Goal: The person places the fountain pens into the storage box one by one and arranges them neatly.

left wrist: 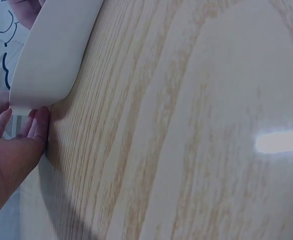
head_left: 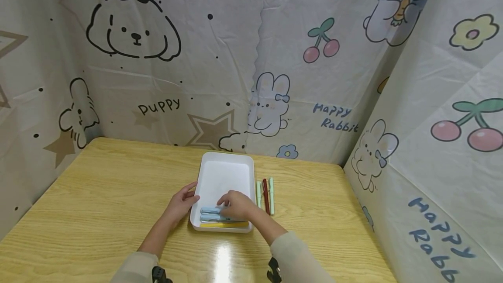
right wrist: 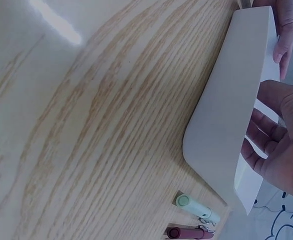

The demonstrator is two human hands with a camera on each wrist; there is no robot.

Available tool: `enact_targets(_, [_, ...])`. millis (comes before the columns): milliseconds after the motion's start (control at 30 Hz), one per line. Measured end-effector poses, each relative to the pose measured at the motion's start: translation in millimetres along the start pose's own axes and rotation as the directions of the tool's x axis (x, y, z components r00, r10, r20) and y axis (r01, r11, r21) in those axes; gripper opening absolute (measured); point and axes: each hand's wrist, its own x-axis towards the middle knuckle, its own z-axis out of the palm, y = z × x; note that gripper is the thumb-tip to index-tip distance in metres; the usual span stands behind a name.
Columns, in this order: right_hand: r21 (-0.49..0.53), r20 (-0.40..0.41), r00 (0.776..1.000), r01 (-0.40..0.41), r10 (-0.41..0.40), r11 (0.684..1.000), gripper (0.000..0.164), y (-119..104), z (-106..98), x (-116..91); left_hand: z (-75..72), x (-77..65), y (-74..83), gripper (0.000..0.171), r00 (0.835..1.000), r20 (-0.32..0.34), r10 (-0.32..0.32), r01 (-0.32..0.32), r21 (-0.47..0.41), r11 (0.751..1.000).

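Observation:
A white tray [head_left: 225, 169] sits on the table, its long side running away from me. My left hand [head_left: 182, 202] grips its left side, thumb at the rim and fingers against the outer wall [left wrist: 56, 55]. Inside the near end, my right hand [head_left: 237, 206] bends over two light blue pens, fingers at the upper pen [head_left: 210, 209]; the fingertips' contact is partly hidden. The lower blue pen [head_left: 212, 218] lies parallel to it. Nearest me in the tray is a yellow pen [head_left: 224, 225]. The tray wall [right wrist: 231, 100] hides the pens in the right wrist view.
Right of the tray lie a light green pen [head_left: 259, 193], a dark red pen [head_left: 266, 195] and another light green pen [head_left: 271, 195], side by side. Printed cloth [head_left: 220, 56] hangs behind the wooden table [head_left: 129, 178] and along both sides.

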Motion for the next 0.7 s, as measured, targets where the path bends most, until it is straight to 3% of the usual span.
enact_targets(700, [0.09,-0.087,0.996,0.018,-0.01,0.996,0.026,16.3,-21.9,-6.9,0.5,2.0,-2.0,0.052,0.999,-0.013,0.03,-0.03,0.006,1.0])
